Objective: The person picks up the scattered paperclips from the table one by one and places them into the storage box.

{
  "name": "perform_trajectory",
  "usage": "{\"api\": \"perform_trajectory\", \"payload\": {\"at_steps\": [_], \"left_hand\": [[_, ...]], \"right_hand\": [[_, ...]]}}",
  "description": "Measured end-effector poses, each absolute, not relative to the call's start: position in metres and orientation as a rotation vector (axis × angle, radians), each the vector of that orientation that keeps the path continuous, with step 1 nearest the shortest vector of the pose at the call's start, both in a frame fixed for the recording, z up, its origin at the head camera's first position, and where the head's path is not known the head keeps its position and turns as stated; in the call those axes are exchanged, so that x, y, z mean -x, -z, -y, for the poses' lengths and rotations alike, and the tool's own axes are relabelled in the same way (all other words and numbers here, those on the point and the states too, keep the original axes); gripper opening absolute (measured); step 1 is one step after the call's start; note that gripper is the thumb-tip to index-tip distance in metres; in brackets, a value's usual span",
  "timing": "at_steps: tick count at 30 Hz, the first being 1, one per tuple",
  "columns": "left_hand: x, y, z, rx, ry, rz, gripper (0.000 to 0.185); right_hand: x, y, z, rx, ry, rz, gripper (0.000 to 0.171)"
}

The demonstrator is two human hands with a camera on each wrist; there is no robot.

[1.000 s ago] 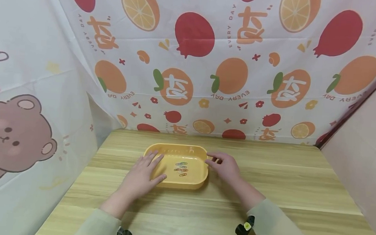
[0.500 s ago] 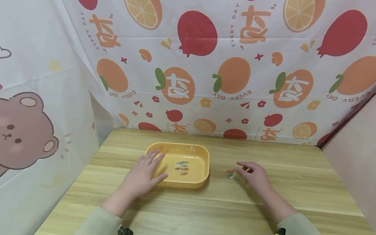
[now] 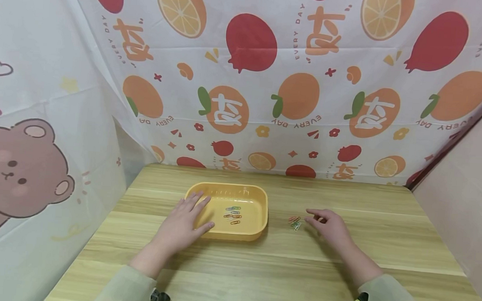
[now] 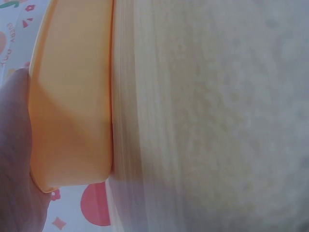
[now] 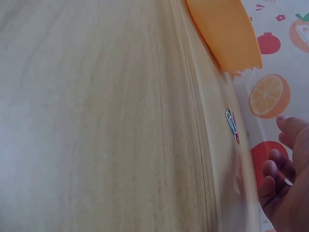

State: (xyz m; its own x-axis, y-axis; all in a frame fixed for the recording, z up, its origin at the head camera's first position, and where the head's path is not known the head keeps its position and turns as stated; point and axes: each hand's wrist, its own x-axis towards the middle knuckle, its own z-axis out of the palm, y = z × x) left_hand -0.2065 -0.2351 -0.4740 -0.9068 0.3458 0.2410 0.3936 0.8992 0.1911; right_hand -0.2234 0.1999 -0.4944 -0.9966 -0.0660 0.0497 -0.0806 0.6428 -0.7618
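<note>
Now: Clips Beside the Tray

Bare wooden table (image 3: 340, 288) stretches right of the yellow tray (image 3: 258, 203). Left hand (image 3: 183, 223) lies flat on its left rim, fingers straight. Right hand (image 3: 330, 224), loosely curled and holding nothing, has drawn slightly back from the paper clips (image 3: 294, 222) on the table.

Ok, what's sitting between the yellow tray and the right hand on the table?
In the head view, a small cluster of colored paper clips lies on the wooden table between the yellow tray and the right hand, close to its fingertips.
</note>
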Motion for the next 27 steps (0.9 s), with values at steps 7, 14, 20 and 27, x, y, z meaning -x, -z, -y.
{"api": "perform_trajectory", "payload": {"at_steps": [7, 14, 20, 27], "left_hand": [[0.205, 0.473, 0.235, 0.563, 0.356, 2.863, 0.077], [0.205, 0.473, 0.235, 0.57, 0.35, 2.883, 0.078], [0.205, 0.472, 0.235, 0.56, 0.338, 2.891, 0.077], [0.204, 0.469, 0.235, 0.566, 0.349, 2.9, 0.079]], "right_hand": [[0.23, 0.495, -0.191, -0.203, -1.177, 2.895, 0.03], [0.238, 0.497, -0.185, -0.219, -1.14, 2.945, 0.031], [0.243, 0.496, -0.18, -0.242, -1.106, 2.99, 0.031], [0.248, 0.497, -0.176, -0.431, -0.923, 3.013, 0.025]]}}
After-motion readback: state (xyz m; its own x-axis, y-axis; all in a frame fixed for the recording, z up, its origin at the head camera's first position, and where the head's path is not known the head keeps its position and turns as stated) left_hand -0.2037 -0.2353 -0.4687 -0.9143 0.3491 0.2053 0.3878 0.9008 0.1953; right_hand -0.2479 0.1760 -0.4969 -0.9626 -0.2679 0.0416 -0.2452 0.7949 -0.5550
